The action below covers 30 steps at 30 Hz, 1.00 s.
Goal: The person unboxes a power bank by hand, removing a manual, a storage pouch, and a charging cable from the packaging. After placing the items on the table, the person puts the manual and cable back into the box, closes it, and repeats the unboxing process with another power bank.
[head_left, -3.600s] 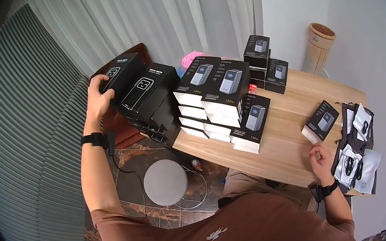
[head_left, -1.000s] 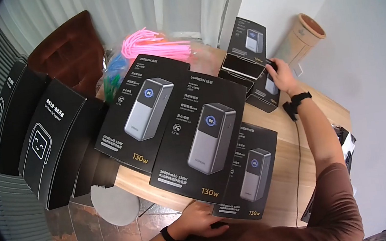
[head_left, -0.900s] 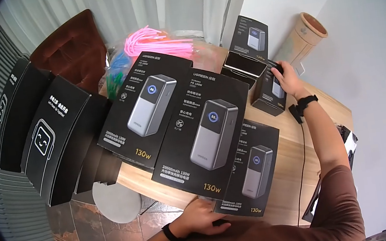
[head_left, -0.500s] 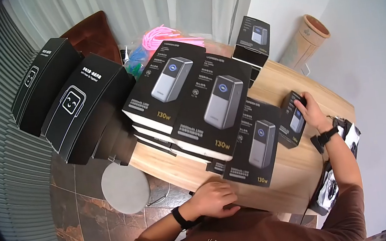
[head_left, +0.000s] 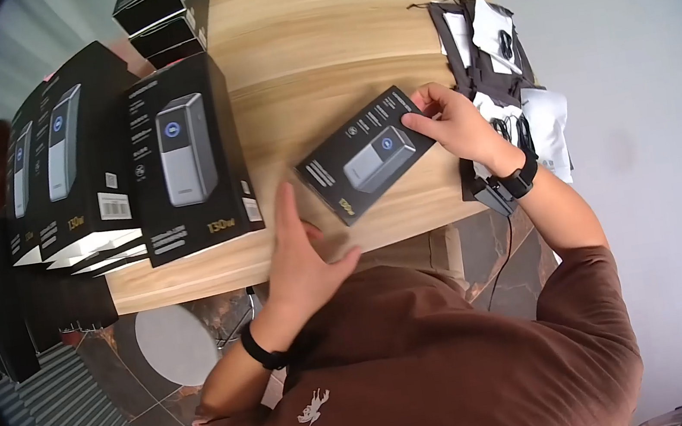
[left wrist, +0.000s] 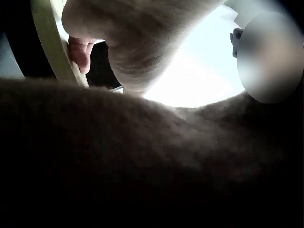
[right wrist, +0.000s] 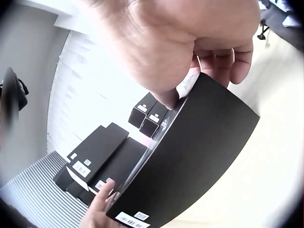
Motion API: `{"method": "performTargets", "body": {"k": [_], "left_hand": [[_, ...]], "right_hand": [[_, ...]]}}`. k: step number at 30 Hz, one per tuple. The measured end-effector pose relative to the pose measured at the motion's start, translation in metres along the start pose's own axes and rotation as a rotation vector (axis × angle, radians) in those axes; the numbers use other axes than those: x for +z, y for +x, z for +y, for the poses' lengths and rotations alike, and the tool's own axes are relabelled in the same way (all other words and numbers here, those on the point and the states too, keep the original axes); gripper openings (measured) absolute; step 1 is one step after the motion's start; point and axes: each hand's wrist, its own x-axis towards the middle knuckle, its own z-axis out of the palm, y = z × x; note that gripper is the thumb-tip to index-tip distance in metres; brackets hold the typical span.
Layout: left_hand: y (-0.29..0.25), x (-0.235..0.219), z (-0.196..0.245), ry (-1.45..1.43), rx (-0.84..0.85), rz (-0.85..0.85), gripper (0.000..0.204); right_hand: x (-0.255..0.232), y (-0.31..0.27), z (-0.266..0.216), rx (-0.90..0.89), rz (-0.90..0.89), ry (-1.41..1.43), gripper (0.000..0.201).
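A black power bank box [head_left: 368, 155] with a silver device printed on it is tilted over the wooden table in the head view. My right hand [head_left: 462, 128] grips its upper right end, thumb on the printed face and fingers behind. Across from it, my left hand [head_left: 299, 258] is spread near the box's lower left end, fingers extended and thumb apart. The right wrist view shows the box's dark side [right wrist: 190, 147] close up, with the right hand [right wrist: 190, 42] pinching its top edge. In the left wrist view, the left hand [left wrist: 128, 38] is dark and mostly cropped.
Stacked power bank boxes [head_left: 190, 160] stand on the table's left, with smaller stacked boxes [head_left: 164, 20] behind. Dark pouches with cables and white packets [head_left: 502, 59] lie along the right edge. A round grey stool [head_left: 175, 345] is below the table's front edge [head_left: 195, 290].
The right hand has brought the small box from beside the back stack to the table's front middle. The left hand has risen from the front edge towards it. The view has turned right.
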Motion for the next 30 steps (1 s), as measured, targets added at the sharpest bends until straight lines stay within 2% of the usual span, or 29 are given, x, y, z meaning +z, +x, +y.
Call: {"method": "performTargets", "body": {"k": [2, 8, 11, 13, 16, 18, 20, 23, 26, 30], "left_hand": [[0.013, -0.002, 0.003, -0.015, -0.068, -0.029, 0.128], [0.032, 0.004, -0.003, 0.257, 0.111, 0.073, 0.124], [0.037, 0.006, -0.006, 0.141, 0.002, 0.070, 0.124], [0.038, 0.001, -0.011, 0.069, 0.001, 0.042, 0.125], [0.035, -0.003, -0.002, -0.062, -0.161, -0.030, 0.124], [0.033, 0.001, -0.004, -0.078, -0.167, -0.015, 0.123], [0.031, 0.007, -0.014, -0.010, -0.052, 0.037, 0.122], [0.032, 0.007, -0.006, 0.119, 0.053, 0.081, 0.122], [0.031, 0.007, -0.009, 0.078, 0.036, 0.068, 0.122], [0.024, 0.013, -0.010, -0.006, 0.142, 0.128, 0.121]], "right_hand": [[-0.004, -0.005, 0.005, 0.002, -0.002, 0.056, 0.029], [-0.012, -0.005, -0.001, 0.094, -0.046, 0.238, 0.018], [-0.014, -0.005, 0.003, 0.116, -0.069, 0.292, 0.021], [-0.015, -0.004, 0.004, 0.122, -0.079, 0.314, 0.023], [-0.014, -0.006, 0.005, 0.156, -0.091, 0.358, 0.024], [-0.013, -0.004, 0.010, 0.166, -0.089, 0.409, 0.024], [-0.012, -0.009, 0.006, 0.142, -0.116, 0.462, 0.023], [-0.010, -0.020, -0.004, 0.155, -0.182, 0.524, 0.020], [-0.012, -0.020, 0.001, 0.135, -0.206, 0.558, 0.017], [-0.016, -0.015, 0.012, 0.186, -0.212, 0.657, 0.014]]}}
